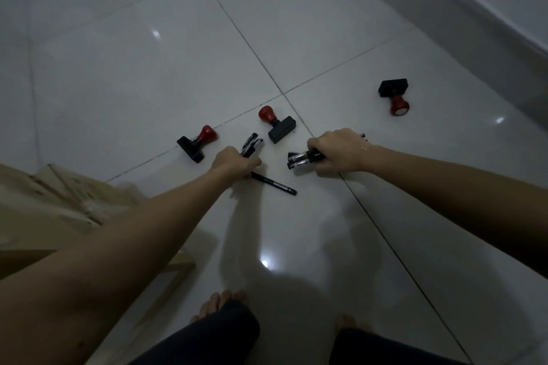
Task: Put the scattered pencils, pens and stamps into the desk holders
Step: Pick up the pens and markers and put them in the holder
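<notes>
On the white tiled floor, my left hand (234, 161) grips a bundle of black pens (251, 144) whose caps stick out above the fist. One more black pen (274, 184) lies flat just under that hand, touching it. My right hand (338, 151) is closed around another bunch of black pens (302, 159) pointing left. Three stamps with red knobs and black bases lie on their sides: one at the left (195, 144), one in the middle (277, 124), one far right (394, 95). No desk holder is visible.
A cardboard box (53, 210) sits at the left beside my left arm. My bare feet (222, 302) and dark trouser legs are at the bottom. A white wall skirting (474, 15) runs along the upper right.
</notes>
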